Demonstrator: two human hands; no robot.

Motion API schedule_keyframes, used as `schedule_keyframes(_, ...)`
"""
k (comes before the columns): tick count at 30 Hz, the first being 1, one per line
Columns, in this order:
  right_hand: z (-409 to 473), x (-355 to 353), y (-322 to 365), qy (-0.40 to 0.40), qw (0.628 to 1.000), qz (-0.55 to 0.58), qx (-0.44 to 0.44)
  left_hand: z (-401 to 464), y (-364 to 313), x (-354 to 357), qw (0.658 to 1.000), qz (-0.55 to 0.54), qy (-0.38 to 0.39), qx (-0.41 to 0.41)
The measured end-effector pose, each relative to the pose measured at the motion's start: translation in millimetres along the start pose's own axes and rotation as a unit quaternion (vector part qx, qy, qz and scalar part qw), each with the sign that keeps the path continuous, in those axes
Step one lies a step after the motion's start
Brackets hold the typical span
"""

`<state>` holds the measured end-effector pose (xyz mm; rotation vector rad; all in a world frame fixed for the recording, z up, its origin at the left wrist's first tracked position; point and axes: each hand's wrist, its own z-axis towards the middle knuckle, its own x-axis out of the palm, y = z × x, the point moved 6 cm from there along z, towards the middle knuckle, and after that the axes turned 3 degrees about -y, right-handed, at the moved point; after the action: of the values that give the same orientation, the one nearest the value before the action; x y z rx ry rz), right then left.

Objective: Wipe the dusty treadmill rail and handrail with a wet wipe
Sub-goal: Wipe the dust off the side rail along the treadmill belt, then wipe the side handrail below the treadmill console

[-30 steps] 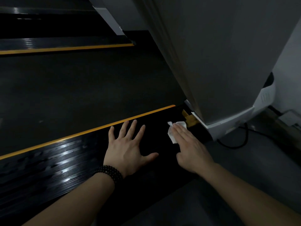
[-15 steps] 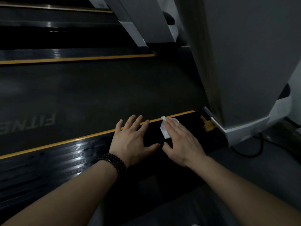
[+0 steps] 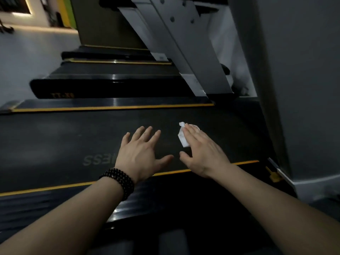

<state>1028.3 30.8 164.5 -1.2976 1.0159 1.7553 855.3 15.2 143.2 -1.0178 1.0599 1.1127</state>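
A white wet wipe (image 3: 182, 137) lies folded under the fingers of my right hand (image 3: 200, 150), over the dark treadmill belt (image 3: 73, 140). My left hand (image 3: 141, 153) is beside it, fingers spread, palm down, holding nothing; a black bead bracelet (image 3: 119, 181) is on its wrist. The near black ribbed side rail (image 3: 55, 203) with its yellow edge strip (image 3: 46, 188) runs below both wrists. The far rail (image 3: 110, 103) with its own yellow strip lies beyond the belt.
A large grey upright column (image 3: 298, 89) of the treadmill rises at the right, on a white base (image 3: 312, 188). A second treadmill (image 3: 110, 87) stands behind. Grey slanted uprights (image 3: 184, 43) cross the upper middle. Light grey floor (image 3: 27, 61) lies at the left.
Both hands have moved forward off the near side rail and out over the belt, the right one carrying the wipe. The view has tilted up, revealing the far rail and second treadmill.
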Motion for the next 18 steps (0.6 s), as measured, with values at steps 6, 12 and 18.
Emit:
schedule_keyframes(6,57.1,-76.9,100.5,-0.074,0.995,0.002,-0.069,-0.2,79.0,-98.8,0.996,0.031,-0.066,-0.043)
schedule_keyframes(12,118.1,-133.2,173.3,-0.101,0.987,0.010,-0.125,16.3,145.2,-173.6,0.987,0.045,-0.122,-0.099)
schedule_keyframes(18,155.8,-166.0,231.9,-0.120,0.976,0.001,-0.179,31.4,185.2,-235.8,0.978,0.055,-0.162,-0.123)
